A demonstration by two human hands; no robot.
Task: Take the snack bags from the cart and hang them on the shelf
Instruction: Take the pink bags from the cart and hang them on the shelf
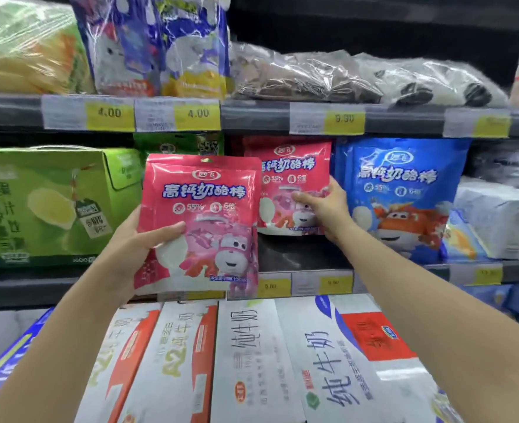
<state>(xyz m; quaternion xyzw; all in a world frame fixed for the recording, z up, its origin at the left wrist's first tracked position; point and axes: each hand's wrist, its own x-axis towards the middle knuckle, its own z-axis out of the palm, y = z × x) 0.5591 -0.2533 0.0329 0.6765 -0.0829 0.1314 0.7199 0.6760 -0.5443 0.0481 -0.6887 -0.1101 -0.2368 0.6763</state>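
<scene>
A glossy pink plastic snack bag (pixel 200 209) with a hang hole at its top edge is held upright in front of the middle shelf, not yet on a hook. The left hand (pixel 142 242) grips its lower left corner, with the thumb across the front and the fingers behind. The bag shows a pink cartoon robot plane, white cheese rounds, a red oval logo and the writing "高钙奶酪棒", "55%" and "6倍".

Just to its right and farther back hangs a second pink bag of the same print (pixel 285 178). The right hand (pixel 328 209) reaches to it and its fingers lie on the front near the bag's right edge. Whether it pinches the bag cannot be told.

To the right hangs a blue bag of the same range with an orange plane (pixel 401 184). At the left stands a green cardboard box (pixel 47 206). The grey shelf rail (pixel 404 120) above carries yellow price tags that read "4.00" (pixel 108 112) and "9.90" (pixel 343 119). Nearest, below the hands, lie white milk cartons (pixel 252 361) marked "纯牛奶". Clear-wrapped packs fill the top shelf of this shop aisle.
</scene>
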